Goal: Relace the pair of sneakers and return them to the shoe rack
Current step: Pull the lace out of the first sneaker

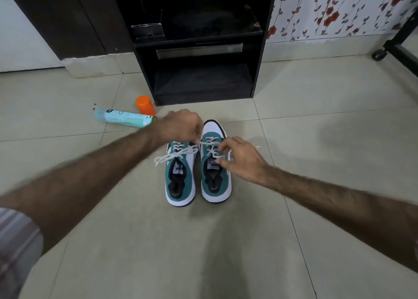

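Observation:
Two teal and white sneakers stand side by side on the tiled floor, heels toward me: the left sneaker [179,183] and the right sneaker [214,181]. Both carry white laces. My left hand [181,125] hovers over the toe of the left sneaker and pinches a white lace [203,143] that runs to the right sneaker. My right hand [242,157] pinches the other lace end beside the right sneaker's tongue. A loose lace end [166,157] trails off the left sneaker. The black shoe rack [199,49] stands just beyond the sneakers, its lower shelf dark.
A pale blue spray can [123,117] lies on its side left of the rack, with an orange cap [146,105] upright beside it. A dark door frame stands at back left. A black wheeled frame [393,47] is at far right.

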